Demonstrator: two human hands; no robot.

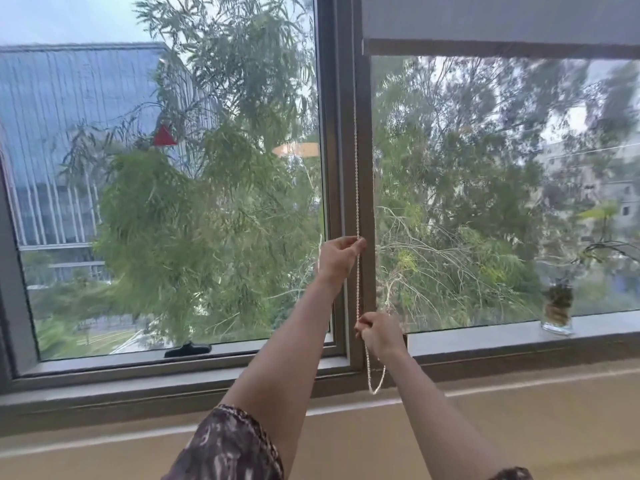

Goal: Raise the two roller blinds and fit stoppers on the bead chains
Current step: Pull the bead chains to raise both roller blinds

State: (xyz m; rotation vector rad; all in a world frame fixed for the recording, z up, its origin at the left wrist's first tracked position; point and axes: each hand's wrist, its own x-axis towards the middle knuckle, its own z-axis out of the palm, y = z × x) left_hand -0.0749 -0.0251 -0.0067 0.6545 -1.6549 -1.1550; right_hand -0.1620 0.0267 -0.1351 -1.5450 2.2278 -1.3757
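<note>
— Chain first: where have we got it?

— Bead chain [356,174] hangs down the window post [346,150] between the two panes; our left hand [337,256] is pinched shut on it high up, our right hand [379,332] is closed on it lower down, and the loop's end dangles just beneath, near the sill [485,336].

— And the blind?

— Right roller blind [498,26] has its bottom bar near the top of the glass; no blind shows over the left pane.

— How do we reckon the chain handles?

— Light and limp, we'd judge; small smooth beads could slip through a loose pinch, so we take it between thumb and fingertip on one strand only, hand over hand; yanking might jump it off the clutch. No stopper is visible; whether one sits in a palm we cannot tell.

— Anything fragile?

— Glass vase [557,315] stands on the sill, well apart from us.
</note>
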